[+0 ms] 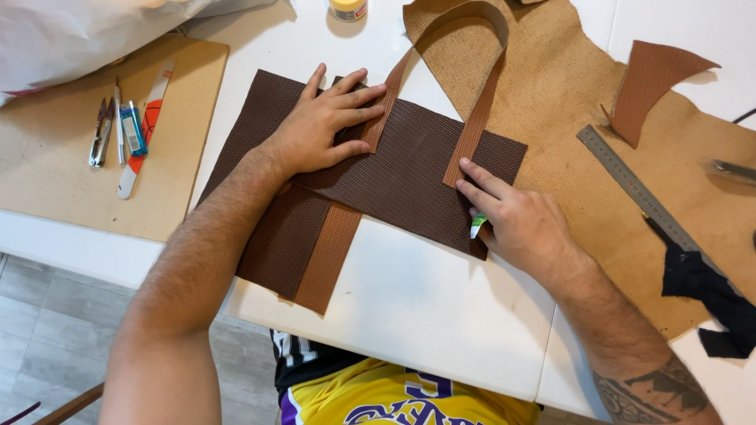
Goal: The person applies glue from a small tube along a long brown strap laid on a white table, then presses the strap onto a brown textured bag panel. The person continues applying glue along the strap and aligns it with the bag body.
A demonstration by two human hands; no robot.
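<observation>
Your left hand [323, 126] lies flat and open, pinning the strap [480, 94] on the dark panel [409, 181] at centre frame. Your right hand [512, 220] presses the other strap end with open fingers. The strap appears positioned; fastening looks not yet done.

Two hands are showing, the left hand [323, 126] and the right hand [516, 220]. One dark brown panel [409, 173] is lying mid-frame, one tan strap loop [480, 94] crossing it, one steel ruler [630, 185] (right side), one lighter [132, 127] at upper left.

White worktable [409, 307]; grey tiled floor [47, 330] below; even bright light.
</observation>
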